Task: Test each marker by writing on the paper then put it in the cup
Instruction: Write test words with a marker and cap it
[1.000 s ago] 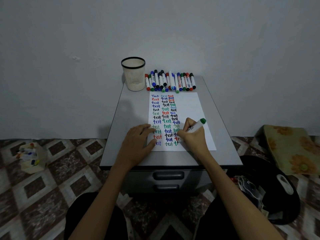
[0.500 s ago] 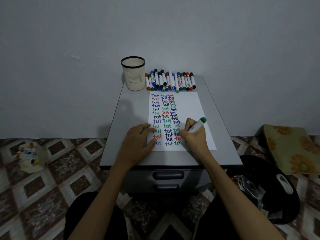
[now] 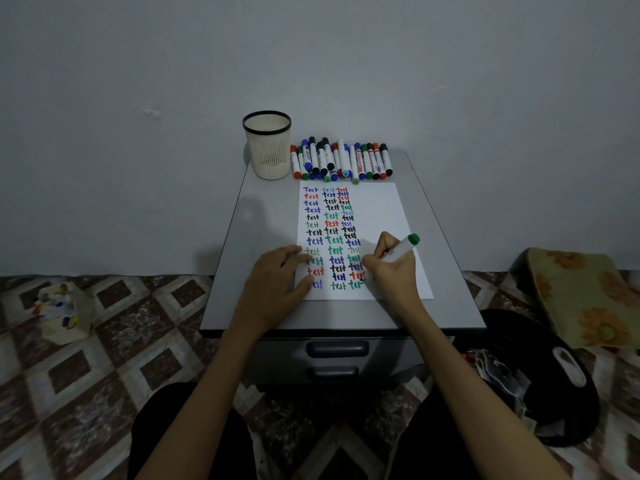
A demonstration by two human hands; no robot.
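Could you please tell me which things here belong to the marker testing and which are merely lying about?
Belonging to the job: green marker in the right hand; paper, held flat by the left hand; cup; row of markers behind the paper.
Lying about: box of coloured items on the floor; flowered cushion; black bag.

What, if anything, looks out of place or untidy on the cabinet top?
Only small things: the markers beside the cup lie in a loose heap, some stacked on others, and the third column of words on the paper is cramped and overlapping.
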